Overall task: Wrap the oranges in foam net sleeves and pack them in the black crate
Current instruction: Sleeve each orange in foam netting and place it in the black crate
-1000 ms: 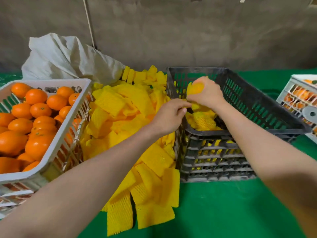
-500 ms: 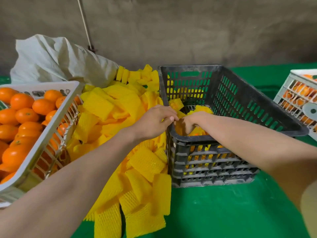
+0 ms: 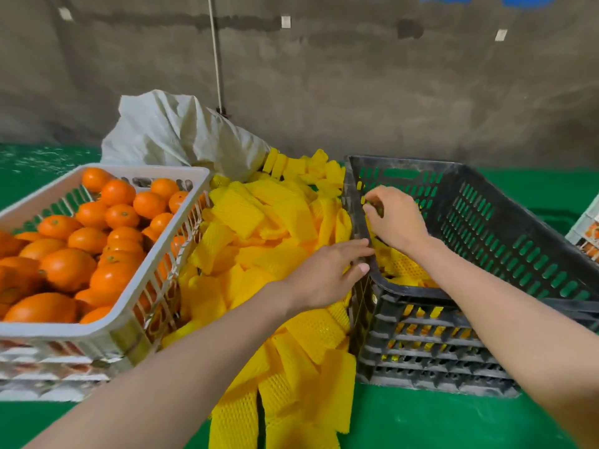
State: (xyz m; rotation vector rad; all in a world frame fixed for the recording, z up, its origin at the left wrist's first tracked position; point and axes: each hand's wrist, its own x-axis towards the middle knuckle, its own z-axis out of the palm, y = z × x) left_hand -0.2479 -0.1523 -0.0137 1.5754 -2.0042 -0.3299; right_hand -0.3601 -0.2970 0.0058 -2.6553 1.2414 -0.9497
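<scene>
On the green worktop, between the white basket of loose oranges and the black crate, lay a heap of yellow foam net sleeves. The left grip, fingers straight, touched the crate's near-left rim. The right grip hovered inside above the wrapped oranges, fingers curled; whether they held anything could not be told.

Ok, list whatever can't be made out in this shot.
Head view only:
- Black crate floor: hidden by right hand, forearm, near wall.
- Right fingers: curled, blurred; holding anything unclear.
- White crate at right: cut by frame edge.
- White sack contents: closed cloth.
</scene>
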